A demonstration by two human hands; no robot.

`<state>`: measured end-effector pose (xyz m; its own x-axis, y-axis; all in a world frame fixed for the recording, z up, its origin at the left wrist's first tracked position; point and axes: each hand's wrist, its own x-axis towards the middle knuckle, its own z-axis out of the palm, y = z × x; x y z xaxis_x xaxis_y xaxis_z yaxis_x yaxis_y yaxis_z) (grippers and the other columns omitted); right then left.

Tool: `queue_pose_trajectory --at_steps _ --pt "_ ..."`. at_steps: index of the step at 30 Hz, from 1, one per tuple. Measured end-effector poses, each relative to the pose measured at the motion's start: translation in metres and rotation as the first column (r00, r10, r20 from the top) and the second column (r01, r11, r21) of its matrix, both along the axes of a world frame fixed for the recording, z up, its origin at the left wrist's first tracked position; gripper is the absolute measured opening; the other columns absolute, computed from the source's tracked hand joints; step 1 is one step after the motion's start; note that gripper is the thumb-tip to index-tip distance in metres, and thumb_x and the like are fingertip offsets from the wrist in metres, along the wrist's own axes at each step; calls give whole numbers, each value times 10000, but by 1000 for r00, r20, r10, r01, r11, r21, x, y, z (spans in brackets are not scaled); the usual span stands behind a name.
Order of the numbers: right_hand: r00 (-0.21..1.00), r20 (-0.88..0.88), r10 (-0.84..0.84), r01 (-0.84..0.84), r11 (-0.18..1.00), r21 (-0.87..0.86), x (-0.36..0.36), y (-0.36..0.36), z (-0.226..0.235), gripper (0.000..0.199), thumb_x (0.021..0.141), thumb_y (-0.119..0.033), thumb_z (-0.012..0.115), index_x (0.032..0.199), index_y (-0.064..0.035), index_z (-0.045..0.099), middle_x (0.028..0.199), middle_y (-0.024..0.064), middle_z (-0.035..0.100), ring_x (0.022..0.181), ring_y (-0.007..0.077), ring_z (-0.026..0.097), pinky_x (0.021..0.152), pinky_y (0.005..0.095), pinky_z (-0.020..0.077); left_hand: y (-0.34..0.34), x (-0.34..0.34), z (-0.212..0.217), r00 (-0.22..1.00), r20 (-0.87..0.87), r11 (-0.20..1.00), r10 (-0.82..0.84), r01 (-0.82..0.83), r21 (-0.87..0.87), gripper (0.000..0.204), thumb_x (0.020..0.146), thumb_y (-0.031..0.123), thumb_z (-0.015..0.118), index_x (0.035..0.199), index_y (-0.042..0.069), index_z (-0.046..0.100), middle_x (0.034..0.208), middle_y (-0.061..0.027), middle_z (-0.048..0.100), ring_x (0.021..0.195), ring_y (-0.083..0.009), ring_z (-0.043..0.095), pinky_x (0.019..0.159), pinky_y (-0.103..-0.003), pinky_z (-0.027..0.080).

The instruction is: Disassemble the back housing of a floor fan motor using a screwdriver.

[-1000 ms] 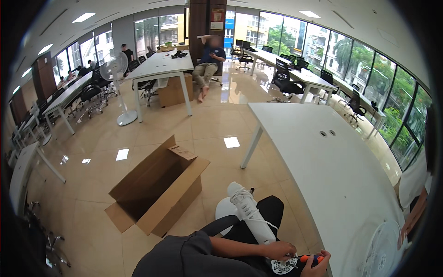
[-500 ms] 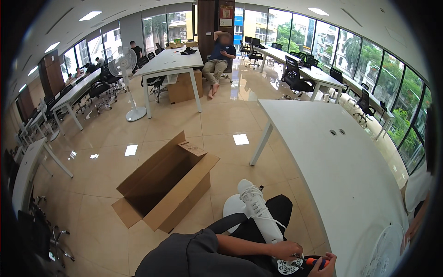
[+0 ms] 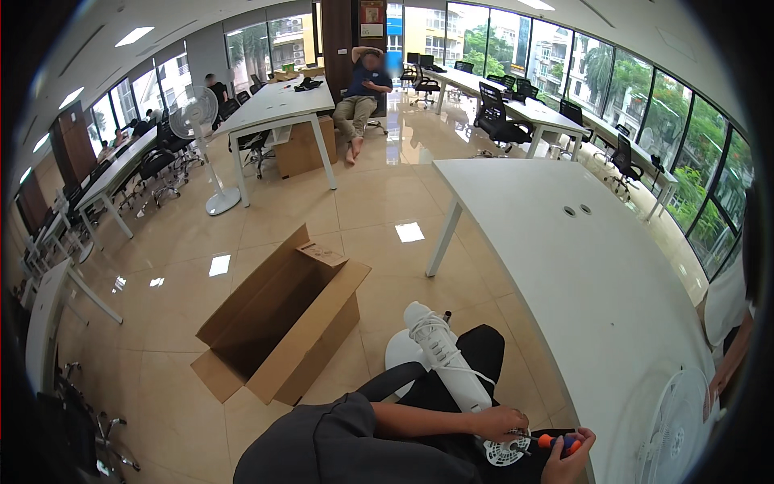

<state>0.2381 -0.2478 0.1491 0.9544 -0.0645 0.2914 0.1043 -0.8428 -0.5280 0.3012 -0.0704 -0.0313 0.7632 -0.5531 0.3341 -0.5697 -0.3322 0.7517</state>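
Note:
My right hand (image 3: pixel 569 458) is closed round the handle of a screwdriver (image 3: pixel 550 442), orange with dark blue. Its shaft points left, toward my left hand (image 3: pixel 500 423). The left fingers are curled over the end of a white perforated round part (image 3: pixel 505 454); what they pinch is hidden. This part sits at the lower end of a white fan column (image 3: pixel 461 377), which slants across my dark-trousered leg. A white power cord (image 3: pixel 431 329) is wound round the column's upper end. Behind it a white round base (image 3: pixel 403 355) shows in part.
An open cardboard box (image 3: pixel 322 351) stands on the floor at left. To the right runs a white table (image 3: pixel 556 242). A white fan head (image 3: pixel 677 423) is at its near end, beside another person's arm (image 3: pixel 734 363). A standing fan (image 3: pixel 219 202) and a seated person (image 3: pixel 363 97) are farther off.
The view has shifted slightly, so the surroundings sit a little farther left and higher. Both hands stay at the perforated part, with the screwdriver still in my right hand.

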Motion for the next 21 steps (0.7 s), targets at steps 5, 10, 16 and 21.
queue_pose_trajectory --at_steps 5,10,16,21 --pt "966 -257 -24 47 996 82 -7 2 16 455 925 -287 747 1244 -15 571 1153 229 664 1063 382 655 916 438 517 -2 -5 -2 999 -2 998 -51 51 39 316 871 181 713 1150 35 684 1215 -170 676 1121 -355 649 950 -455 527" --pt "997 72 -30 22 993 115 8 -33 -45 357 887 -80 661 1209 26 549 1046 240 641 1005 435 636 887 458 503 -7 -4 -2 997 11 996 -73 72 56 515 740 199 756 1229 53 686 1252 -199 656 1206 -393 602 1026 -455 499" --pt "996 75 56 -69 982 175 23 -7 -27 338 835 -37 700 1148 -19 575 1030 220 657 975 418 661 833 437 533 14 8 3 999 -50 987 8 1 162 438 822 87 640 1258 71 674 1367 -191 622 1226 -379 605 1025 -473 494" --pt "996 12 91 -91 956 278 27 -30 -29 326 844 -86 740 1121 -12 587 1016 188 668 920 363 674 784 415 542 3 16 4 998 6 993 -70 69 98 372 847 123 644 1209 49 681 1329 -193 649 1212 -378 618 1012 -468 504"
